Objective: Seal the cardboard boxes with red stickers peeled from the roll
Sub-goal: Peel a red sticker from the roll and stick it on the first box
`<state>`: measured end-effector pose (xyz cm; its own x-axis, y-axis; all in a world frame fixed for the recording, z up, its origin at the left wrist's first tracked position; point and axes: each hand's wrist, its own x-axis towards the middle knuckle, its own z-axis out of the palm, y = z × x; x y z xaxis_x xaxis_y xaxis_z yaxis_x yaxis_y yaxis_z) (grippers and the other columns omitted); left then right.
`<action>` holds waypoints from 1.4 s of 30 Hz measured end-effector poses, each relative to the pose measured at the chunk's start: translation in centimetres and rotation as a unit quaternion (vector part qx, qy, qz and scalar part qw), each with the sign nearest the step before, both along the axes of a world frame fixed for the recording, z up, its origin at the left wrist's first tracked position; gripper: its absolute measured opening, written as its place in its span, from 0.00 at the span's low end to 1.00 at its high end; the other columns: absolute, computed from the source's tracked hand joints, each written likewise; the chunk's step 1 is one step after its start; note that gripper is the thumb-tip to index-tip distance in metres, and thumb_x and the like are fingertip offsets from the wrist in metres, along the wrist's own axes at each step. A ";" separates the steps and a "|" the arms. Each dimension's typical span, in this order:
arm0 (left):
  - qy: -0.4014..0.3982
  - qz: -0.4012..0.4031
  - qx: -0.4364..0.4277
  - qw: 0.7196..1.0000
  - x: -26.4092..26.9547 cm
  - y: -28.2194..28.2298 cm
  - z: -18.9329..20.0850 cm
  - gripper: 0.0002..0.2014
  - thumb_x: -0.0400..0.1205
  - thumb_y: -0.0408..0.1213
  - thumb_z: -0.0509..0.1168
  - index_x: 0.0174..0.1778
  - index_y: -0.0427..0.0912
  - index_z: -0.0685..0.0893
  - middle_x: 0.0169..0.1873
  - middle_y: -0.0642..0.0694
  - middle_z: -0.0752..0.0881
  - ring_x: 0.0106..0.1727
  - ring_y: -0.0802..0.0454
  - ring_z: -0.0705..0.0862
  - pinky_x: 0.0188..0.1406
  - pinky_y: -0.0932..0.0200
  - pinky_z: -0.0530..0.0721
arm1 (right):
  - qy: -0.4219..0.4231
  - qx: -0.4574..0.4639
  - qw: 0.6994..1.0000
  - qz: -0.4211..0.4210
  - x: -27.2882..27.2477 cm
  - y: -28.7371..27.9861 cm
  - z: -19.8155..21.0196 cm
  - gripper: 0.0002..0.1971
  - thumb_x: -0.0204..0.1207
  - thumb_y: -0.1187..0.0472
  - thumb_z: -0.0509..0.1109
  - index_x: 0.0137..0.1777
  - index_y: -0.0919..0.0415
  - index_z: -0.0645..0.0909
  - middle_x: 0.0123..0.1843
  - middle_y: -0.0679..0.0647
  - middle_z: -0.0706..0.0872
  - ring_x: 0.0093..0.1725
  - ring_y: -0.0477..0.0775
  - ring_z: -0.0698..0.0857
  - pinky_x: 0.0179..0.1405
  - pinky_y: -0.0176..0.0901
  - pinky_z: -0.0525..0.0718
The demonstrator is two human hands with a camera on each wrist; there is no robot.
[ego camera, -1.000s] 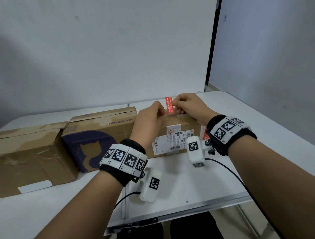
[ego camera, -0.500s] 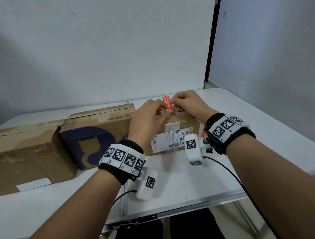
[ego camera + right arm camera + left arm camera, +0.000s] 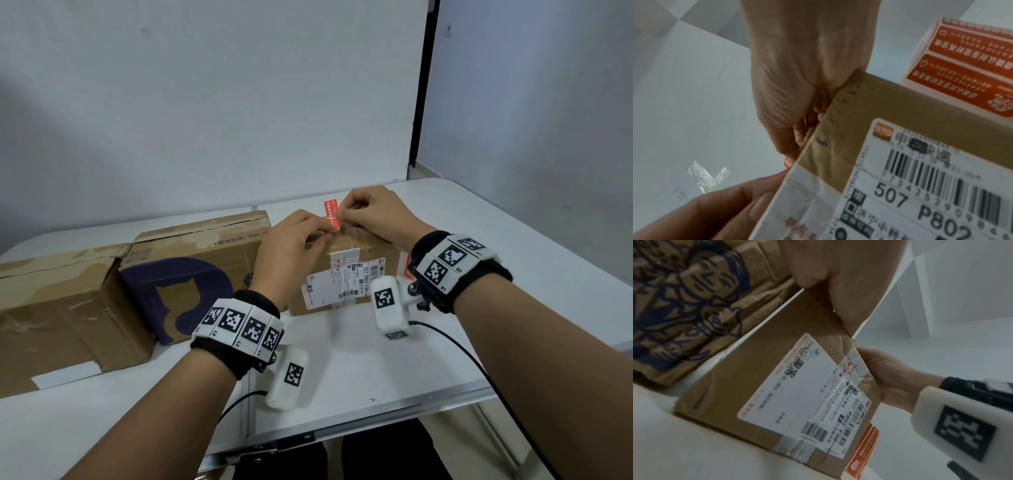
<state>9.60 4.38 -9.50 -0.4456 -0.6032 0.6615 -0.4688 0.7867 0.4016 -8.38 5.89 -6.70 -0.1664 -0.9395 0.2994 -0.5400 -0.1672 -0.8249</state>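
- Two worn cardboard boxes [image 3: 65, 308] are seen at the left of the bench [image 3: 359, 370].
- A red sticker [image 3: 332, 216] is pinched between left hand [image 3: 291, 250] fingers and right hand [image 3: 373, 212] fingers above the labelled box [image 3: 346, 274].
- A sticker roll [image 3: 966, 65] is seen just beside that box, at the right.

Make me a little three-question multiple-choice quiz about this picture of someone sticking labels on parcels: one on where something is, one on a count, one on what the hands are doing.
1. Where is the roll of red stickers?
A. Beside the small labelled box, on its right
B. On the far-left box
C. On the floor

2. How many cardboard boxes stand on the table?
A. One
B. Three
C. Five

3. How is the red sticker held?
A. Lying flat on the table
B. Pinched between both hands above the small box
C. Stuck to the wall

Answers: 1 A, the right wrist view shows the roll next to that box. 2 B, the head view shows three in a row. 3 B, left hand and right hand meet at it.
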 end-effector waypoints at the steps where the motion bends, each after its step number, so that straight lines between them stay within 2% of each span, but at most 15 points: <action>1: -0.003 -0.005 0.000 1.000 0.1 0.0 0.0 0.08 0.79 0.39 0.70 0.52 0.47 0.91 0.45 0.53 0.88 0.41 0.63 0.82 0.41 0.71 0.80 | 0.013 0.002 1.000 0.001 0.0 0.1 0.1 0.04 0.70 0.62 0.75 0.42 0.62 0.88 0.37 0.49 0.87 0.37 0.42 0.82 0.40 0.32 0.80; 5: -0.021 -0.014 -0.006 1.000 0.3 0.2 0.1 0.08 0.79 0.40 0.69 0.52 0.47 0.90 0.47 0.52 0.88 0.47 0.56 0.85 0.47 0.54 0.86 | 0.035 0.016 0.999 0.016 -0.3 0.2 0.3 0.03 0.70 0.60 0.76 0.41 0.59 0.87 0.34 0.46 0.85 0.35 0.41 0.81 0.39 0.31 0.78; 8: -0.024 -0.013 -0.016 0.999 0.2 0.2 0.0 0.08 0.80 0.41 0.69 0.51 0.48 0.90 0.47 0.53 0.88 0.50 0.54 0.85 0.47 0.50 0.86 | 0.045 0.014 0.999 0.020 -0.3 0.3 0.3 0.03 0.71 0.60 0.77 0.41 0.59 0.88 0.33 0.44 0.84 0.33 0.39 0.79 0.38 0.28 0.77; 13: -0.028 -0.005 -0.026 0.999 0.2 0.2 -0.2 0.07 0.80 0.43 0.68 0.50 0.51 0.89 0.47 0.56 0.88 0.51 0.55 0.84 0.44 0.51 0.85 | 0.058 0.007 0.998 0.019 -0.3 0.2 0.2 0.04 0.71 0.59 0.77 0.42 0.60 0.88 0.33 0.45 0.85 0.34 0.39 0.80 0.33 0.19 0.76; 17: -0.043 -0.005 -0.037 0.998 0.2 0.1 -0.2 0.07 0.80 0.43 0.67 0.49 0.49 0.89 0.47 0.55 0.87 0.51 0.54 0.84 0.43 0.51 0.85 | 0.076 0.010 0.997 0.021 -0.2 0.2 0.2 0.06 0.71 0.60 0.77 0.44 0.62 0.88 0.34 0.45 0.85 0.35 0.40 0.80 0.35 0.23 0.76; 21: -0.061 -0.007 -0.045 0.997 0.3 0.0 0.0 0.07 0.81 0.43 0.66 0.50 0.50 0.89 0.48 0.56 0.87 0.51 0.55 0.84 0.43 0.55 0.84 | 0.085 0.008 0.996 0.022 -0.2 0.2 0.2 0.06 0.71 0.60 0.77 0.45 0.63 0.89 0.34 0.44 0.84 0.35 0.39 0.80 0.39 0.28 0.77; 28: -0.102 -0.003 -0.045 0.994 0.3 -0.1 0.2 0.09 0.82 0.44 0.65 0.51 0.50 0.89 0.49 0.55 0.87 0.52 0.53 0.84 0.45 0.52 0.84 | 0.102 0.012 0.994 0.023 -0.1 0.2 0.2 0.06 0.71 0.61 0.77 0.45 0.63 0.88 0.33 0.43 0.83 0.33 0.38 0.79 0.34 0.23 0.75; 32: -0.123 -0.008 -0.041 0.992 0.4 -0.2 0.5 0.10 0.82 0.47 0.64 0.52 0.52 0.89 0.50 0.56 0.87 0.54 0.54 0.83 0.46 0.52 0.84 | 0.112 0.018 0.993 0.023 0.0 0.2 0.2 0.07 0.72 0.61 0.77 0.46 0.64 0.87 0.33 0.44 0.83 0.33 0.39 0.78 0.37 0.27 0.75; 37: -0.134 -0.020 -0.038 0.990 0.6 -0.1 0.8 0.10 0.81 0.45 0.65 0.53 0.49 0.89 0.51 0.53 0.88 0.54 0.52 0.83 0.49 0.52 0.83 | 0.134 0.021 0.991 0.012 0.1 0.2 0.1 0.07 0.73 0.60 0.76 0.47 0.63 0.88 0.33 0.41 0.82 0.32 0.37 0.78 0.34 0.23 0.73; 39: -0.133 -0.029 -0.034 0.990 0.6 -0.1 0.9 0.10 0.81 0.44 0.66 0.53 0.49 0.90 0.51 0.51 0.88 0.54 0.51 0.83 0.51 0.52 0.83 | 0.145 0.017 0.989 0.006 0.2 0.2 0.2 0.08 0.73 0.59 0.76 0.48 0.63 0.87 0.36 0.42 0.82 0.33 0.37 0.78 0.34 0.25 0.73; 42: -0.134 -0.035 -0.034 0.990 0.7 -0.1 1.0 0.09 0.81 0.44 0.67 0.53 0.49 0.90 0.50 0.50 0.89 0.53 0.50 0.84 0.51 0.50 0.83 | 0.154 0.015 0.988 -0.002 0.0 0.0 0.2 0.17 0.73 0.54 0.75 0.59 0.59 0.82 0.51 0.48 0.80 0.37 0.37 0.77 0.37 0.31 0.72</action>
